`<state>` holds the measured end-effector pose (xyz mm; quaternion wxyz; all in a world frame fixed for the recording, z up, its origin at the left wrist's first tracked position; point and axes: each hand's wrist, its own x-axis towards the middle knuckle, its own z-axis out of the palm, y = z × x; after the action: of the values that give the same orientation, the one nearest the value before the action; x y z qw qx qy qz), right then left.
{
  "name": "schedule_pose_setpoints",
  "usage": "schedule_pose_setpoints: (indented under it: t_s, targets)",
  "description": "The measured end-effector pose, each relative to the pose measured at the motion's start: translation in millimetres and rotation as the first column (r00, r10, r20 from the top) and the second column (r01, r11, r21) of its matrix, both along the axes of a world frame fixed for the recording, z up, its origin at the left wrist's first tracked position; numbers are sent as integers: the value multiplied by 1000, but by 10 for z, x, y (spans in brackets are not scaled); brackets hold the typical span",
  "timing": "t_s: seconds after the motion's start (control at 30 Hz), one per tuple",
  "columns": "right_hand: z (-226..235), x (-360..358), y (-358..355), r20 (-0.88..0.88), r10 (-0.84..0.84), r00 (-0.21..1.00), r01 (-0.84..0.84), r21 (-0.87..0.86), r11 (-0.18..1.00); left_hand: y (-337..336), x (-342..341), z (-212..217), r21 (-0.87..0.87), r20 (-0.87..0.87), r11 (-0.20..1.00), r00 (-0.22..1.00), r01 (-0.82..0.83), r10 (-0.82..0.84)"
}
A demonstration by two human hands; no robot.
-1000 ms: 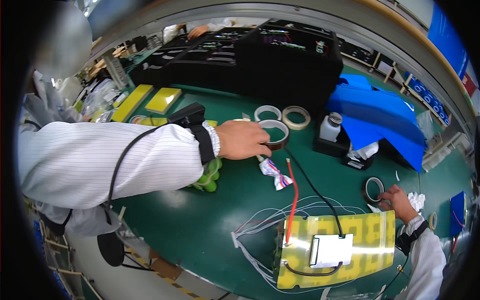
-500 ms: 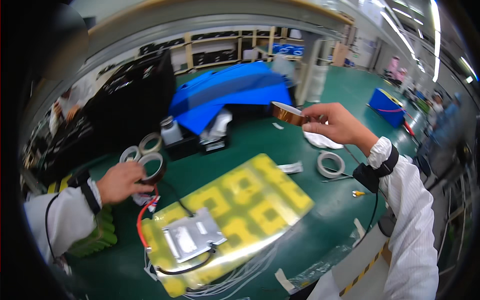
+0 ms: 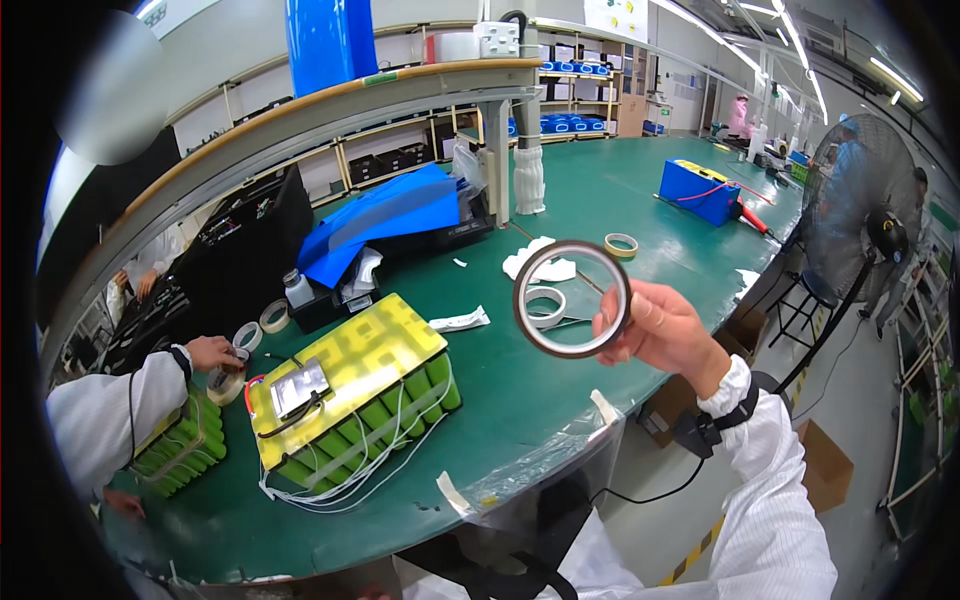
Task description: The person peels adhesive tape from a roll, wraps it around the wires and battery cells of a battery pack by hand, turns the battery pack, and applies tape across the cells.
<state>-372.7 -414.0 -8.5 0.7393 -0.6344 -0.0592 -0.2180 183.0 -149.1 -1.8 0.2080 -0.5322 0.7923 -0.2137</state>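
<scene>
My right hand (image 3: 655, 330) is raised over the bench, gripping a roll of brown amber tape (image 3: 521, 305) by its edge, its open ring facing me. At the left, my left hand (image 3: 212, 353) reaches down among the tape rolls, fingers curled at the rim of a tan tape roll (image 3: 226, 386); its fingertips are partly hidden. Nearby lies a battery pack (image 3: 375, 350) of green cells with a yellow top sheet, carrying a silver flat module (image 3: 299, 388) with a red lead and black wires. White wires hang down its near side.
White tape roll (image 3: 546, 307), white cloth (image 3: 538, 258) and yellowish tape roll (image 3: 621, 245) lie behind the raised roll. A second green cell pack (image 3: 182, 452) sits at left. Blue sheets (image 3: 380, 220) cover the back; a blue-cased battery (image 3: 700, 192) stands far right, near a fan (image 3: 865, 210).
My view has turned right and widened. The amber roll in my right hand has turned from edge-on to face me. My left hand stays by the tape rolls.
</scene>
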Motion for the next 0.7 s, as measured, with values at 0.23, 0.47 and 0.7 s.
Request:
schedule_pose_setpoints:
  t_s: [0.23,0.47,0.7]
  targets:
    - [-91,-72,130,-31,-339,940,281,-492,824,-566,-446,239,111,43,990,995,89,-94]
    - [-362,-20,-145,46,-569,821,487,-576,656,647,-93,101,243,-40,958,985,-151,165]
    - [327,389,-518,-97,-579,810,363,-692,624,659,1044,-475,149,-189,988,982,49,-21]
